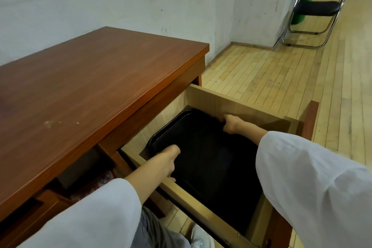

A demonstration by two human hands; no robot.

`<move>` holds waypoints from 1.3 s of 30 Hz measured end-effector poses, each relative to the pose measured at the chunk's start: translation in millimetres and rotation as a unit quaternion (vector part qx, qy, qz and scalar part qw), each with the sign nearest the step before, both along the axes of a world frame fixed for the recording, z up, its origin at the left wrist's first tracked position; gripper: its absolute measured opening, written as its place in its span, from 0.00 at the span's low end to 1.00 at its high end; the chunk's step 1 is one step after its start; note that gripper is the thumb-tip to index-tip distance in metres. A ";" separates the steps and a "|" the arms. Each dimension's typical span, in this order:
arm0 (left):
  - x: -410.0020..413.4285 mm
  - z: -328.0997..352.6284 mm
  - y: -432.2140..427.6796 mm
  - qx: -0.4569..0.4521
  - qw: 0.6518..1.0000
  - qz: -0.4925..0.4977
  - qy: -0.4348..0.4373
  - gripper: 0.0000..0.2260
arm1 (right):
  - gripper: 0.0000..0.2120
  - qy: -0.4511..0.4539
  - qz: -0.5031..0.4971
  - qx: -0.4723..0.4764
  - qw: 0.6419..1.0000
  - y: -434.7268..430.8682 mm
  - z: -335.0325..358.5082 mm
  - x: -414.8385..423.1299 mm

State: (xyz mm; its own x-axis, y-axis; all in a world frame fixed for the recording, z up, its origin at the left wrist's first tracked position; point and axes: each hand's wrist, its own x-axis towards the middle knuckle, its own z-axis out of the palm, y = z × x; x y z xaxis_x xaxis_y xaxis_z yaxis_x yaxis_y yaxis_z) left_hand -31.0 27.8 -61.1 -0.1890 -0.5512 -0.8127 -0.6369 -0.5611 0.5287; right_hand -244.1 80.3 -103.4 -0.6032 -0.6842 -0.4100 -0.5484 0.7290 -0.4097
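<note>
Both my hands are down inside the open drawer (221, 99) of the brown desk (90, 86). The black tray (211, 159) lies flat in the drawer and fills most of it. One rounded corner of the tray sits far back, under the desk top.

My left hand (168, 160) is on the left edge of the tray, right next to the drawer's side wall. Its fingers are curled down over the rim, and my thumb pokes out lower down by the wood. My right hand (231, 125) is at the far right edge of the tray, close to the other drawer wall. Its fingers are bent tight around the rim there. It is very dark in there, so I cannot tell if the tray is lifted at all or is flat on the bottom.

My white sleeves (312, 177) cover both arms. A black folding chair (318, 6) stands far off on the wooden floor (271, 70). My pale shoe (201, 235) shows below the drawer.
</note>
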 end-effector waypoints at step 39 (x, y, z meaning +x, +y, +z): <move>131.2 196.8 -6.2 -0.466 0.876 -0.119 0.040 0.18 | 0.14 0.168 0.064 -0.065 0.981 97.4 250.2 123.8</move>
State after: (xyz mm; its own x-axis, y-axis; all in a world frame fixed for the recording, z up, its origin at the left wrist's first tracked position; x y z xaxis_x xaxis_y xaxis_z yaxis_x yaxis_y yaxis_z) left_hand 100.1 21.7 135.7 -0.4250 -0.9051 -0.0100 -0.6166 0.2814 0.7353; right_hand -120.3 177.7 146.8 -0.5945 -0.7970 -0.1069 -0.7528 0.5983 -0.2743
